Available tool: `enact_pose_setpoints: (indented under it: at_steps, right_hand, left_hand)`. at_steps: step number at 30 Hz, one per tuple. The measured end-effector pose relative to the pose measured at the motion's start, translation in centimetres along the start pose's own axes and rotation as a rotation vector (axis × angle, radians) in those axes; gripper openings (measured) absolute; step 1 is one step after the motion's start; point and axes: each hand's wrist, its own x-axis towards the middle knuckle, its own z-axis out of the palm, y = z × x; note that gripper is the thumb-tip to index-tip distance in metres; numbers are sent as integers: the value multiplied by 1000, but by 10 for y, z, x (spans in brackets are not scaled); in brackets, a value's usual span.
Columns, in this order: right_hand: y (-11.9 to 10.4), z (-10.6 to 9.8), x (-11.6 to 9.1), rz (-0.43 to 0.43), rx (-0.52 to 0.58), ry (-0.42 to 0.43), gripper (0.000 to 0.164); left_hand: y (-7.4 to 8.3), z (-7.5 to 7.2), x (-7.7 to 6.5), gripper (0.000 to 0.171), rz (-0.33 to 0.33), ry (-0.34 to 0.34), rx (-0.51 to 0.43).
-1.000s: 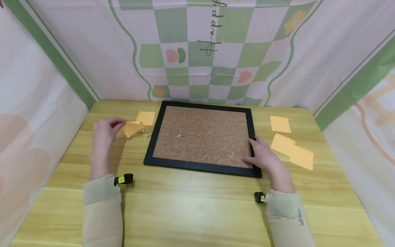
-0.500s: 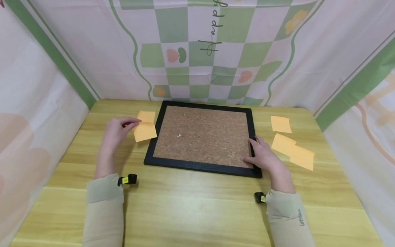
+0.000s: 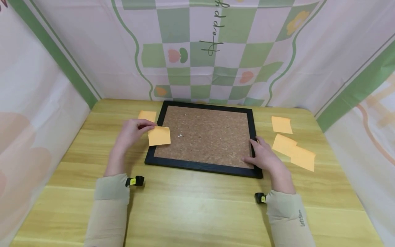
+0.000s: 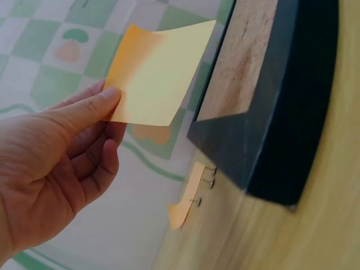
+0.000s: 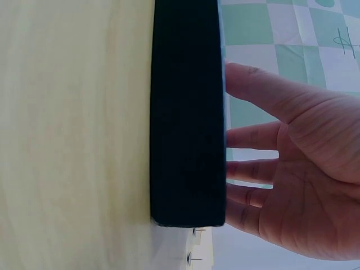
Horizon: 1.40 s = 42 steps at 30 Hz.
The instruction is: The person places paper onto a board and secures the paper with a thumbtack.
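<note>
As I watch over the board (image 3: 202, 166), the person's left hand (image 3: 131, 132) is at its left side, pinching an orange note (image 3: 159, 137) by one edge between thumb and fingertips; the note stretches out to the right of that hand, across the middle of the board's left rim and partly over its cork (image 3: 213, 137); from the left wrist view a gap shows between note and rim, and the hand's lower fingers curl loosely, clear of the paper.

The right hand (image 3: 266, 156) rests on the board's right rim, toward the near corner, grasping nothing that I can see; its fingers are spread, with the thumb reaching in over the cork; how hard it presses I cannot tell; the pinched note is well apart from it, at the board's opposite side.

Left of the board, just behind the left hand, lies a second note (image 3: 147, 116), with three pins (image 4: 211, 184) beside it; a pale speck (image 3: 180, 136) on the board's left half is too small to name; right of the board are a third note (image 3: 282, 125) and, nearer, an overlapping pair (image 3: 303, 158); a checked cloth (image 3: 200, 75) hangs behind the board, and a wooden table (image 3: 191, 212) lies under it.
</note>
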Motion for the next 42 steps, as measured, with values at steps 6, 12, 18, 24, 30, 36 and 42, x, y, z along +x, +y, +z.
enact_pose_setpoints:
  at_steps: [6, 12, 18, 24, 30, 36, 42]
  right_hand:
    - [0, 0, -1, -6, -8, 10, 84]
    - [0, -1, -1, -8, -12, 13, 84]
    - [-1, -1, -1, -2, -11, 13, 83]
    - [-1, 0, 0, -3, -16, 18, 82]
    - [-1, 0, 0, -6, -20, 14, 83]
    - [-1, 1, 1, -6, -24, 15, 83]
    - [-1, 0, 1, -4, -26, 13, 83]
  left_hand:
    - [3, 8, 3, 20, 6, -56, -14]
    - [6, 14, 4, 21, 6, -114, -27]
    - [7, 18, 5, 21, 14, -154, -51]
    - [4, 21, 6, 23, 51, -193, -76]
    - [5, 24, 7, 22, 81, -221, -69]
    - [5, 29, 8, 19, 96, -247, -30]
    - [5, 32, 7, 18, 79, -259, -35]
